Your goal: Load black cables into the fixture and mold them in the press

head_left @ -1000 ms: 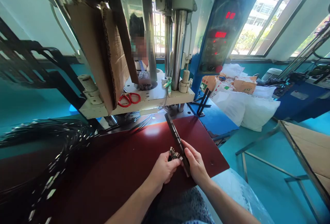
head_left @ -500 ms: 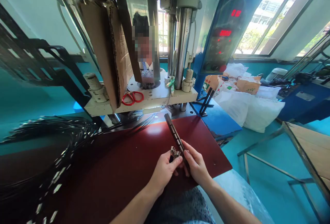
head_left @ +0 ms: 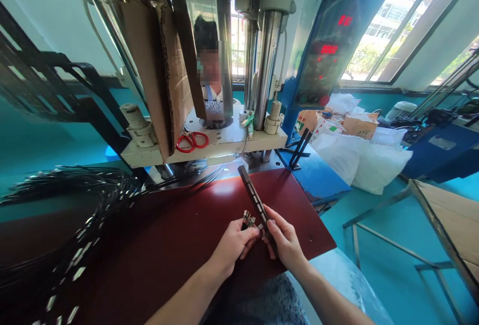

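My left hand (head_left: 234, 245) is closed around a small bunch of metal-tipped connectors (head_left: 248, 219) that stick up past its thumb. My right hand (head_left: 285, 241) grips the near end of a long dark slotted bar (head_left: 253, 196), which lies on the dark red table top (head_left: 179, 245) and points away toward the press. The two hands almost touch, with the connector tips right beside the bar.
A press machine (head_left: 209, 135) with steel columns stands behind the table; red scissors (head_left: 192, 141) lie on its plate. A heap of black cables with metal ends (head_left: 71, 205) fills the left. A blue control box (head_left: 325, 46) and white bags (head_left: 359, 158) are at right. A person sits beyond the press.
The hands have stayed at the bar's near end; my left hand has shifted the connector bunch slightly up and closer to the bar. The view has tipped a little.
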`<state>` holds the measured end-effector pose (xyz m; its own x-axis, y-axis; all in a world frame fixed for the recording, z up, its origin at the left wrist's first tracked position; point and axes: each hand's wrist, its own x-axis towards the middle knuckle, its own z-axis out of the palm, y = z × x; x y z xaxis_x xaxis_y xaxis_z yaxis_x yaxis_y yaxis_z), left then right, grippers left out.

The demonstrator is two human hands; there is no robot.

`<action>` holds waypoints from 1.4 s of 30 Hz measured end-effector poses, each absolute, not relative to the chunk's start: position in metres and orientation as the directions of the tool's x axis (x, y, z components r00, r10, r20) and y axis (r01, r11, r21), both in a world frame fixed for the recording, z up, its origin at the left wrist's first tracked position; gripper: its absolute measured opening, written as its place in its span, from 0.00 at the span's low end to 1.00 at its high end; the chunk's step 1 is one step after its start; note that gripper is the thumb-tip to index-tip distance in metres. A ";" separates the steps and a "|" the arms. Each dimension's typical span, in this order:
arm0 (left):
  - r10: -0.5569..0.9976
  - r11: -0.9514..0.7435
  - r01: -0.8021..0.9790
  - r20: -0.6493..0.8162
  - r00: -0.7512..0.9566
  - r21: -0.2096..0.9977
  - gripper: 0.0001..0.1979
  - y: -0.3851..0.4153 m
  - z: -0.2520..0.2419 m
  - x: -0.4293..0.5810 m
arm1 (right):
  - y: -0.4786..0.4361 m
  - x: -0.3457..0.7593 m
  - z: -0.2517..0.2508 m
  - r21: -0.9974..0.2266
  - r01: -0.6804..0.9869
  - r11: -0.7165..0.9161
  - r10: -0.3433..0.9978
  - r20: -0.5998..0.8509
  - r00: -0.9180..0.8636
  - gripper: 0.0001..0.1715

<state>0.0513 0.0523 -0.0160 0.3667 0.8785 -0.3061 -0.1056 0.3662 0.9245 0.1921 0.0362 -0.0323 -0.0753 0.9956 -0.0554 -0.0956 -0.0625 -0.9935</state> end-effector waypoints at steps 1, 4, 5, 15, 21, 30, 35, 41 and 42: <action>0.879 0.364 -0.090 -0.310 0.362 0.927 0.11 0.052 -0.015 0.052 | 0.036 0.193 -0.032 -0.994 -0.090 -0.062 0.995 -0.054 -0.086 0.31; 0.880 0.371 -0.089 -0.319 0.350 0.924 0.11 0.051 -0.010 0.053 | 0.037 0.195 -0.033 -0.997 -0.056 -0.060 0.993 -0.054 -0.108 0.30; 0.883 0.375 -0.100 -0.323 0.341 0.922 0.11 0.050 -0.007 0.053 | 0.037 0.195 -0.033 -0.997 -0.039 -0.062 0.992 -0.057 -0.116 0.30; 0.899 0.345 -0.076 -0.305 0.315 0.936 0.09 0.050 -0.008 0.053 | 0.037 0.193 -0.036 -0.973 0.202 0.115 0.974 0.071 -0.213 0.26; 0.889 0.306 -0.078 -0.255 0.380 0.949 0.15 0.048 -0.012 0.038 | 0.037 0.193 -0.035 -0.998 0.070 0.011 0.988 0.000 -0.155 0.27; 0.889 0.412 -0.314 -0.301 0.346 0.856 0.16 0.053 -0.020 0.033 | 0.036 0.195 -0.034 -0.998 -0.018 -0.052 0.989 -0.049 -0.142 0.28; 0.860 0.449 -0.139 -0.385 0.335 0.883 0.15 0.053 -0.011 0.042 | 0.037 0.197 -0.035 -0.998 0.024 -0.055 0.984 -0.058 -0.170 0.29; 0.863 0.448 -0.185 -0.369 0.345 0.875 0.16 0.053 -0.007 0.044 | 0.039 0.201 -0.038 -0.997 0.067 -0.044 0.972 -0.059 -0.229 0.28; 0.866 0.448 -0.196 -0.368 0.339 0.872 0.16 0.053 -0.006 0.045 | 0.039 0.201 -0.039 -0.996 0.076 -0.042 0.970 -0.059 -0.238 0.28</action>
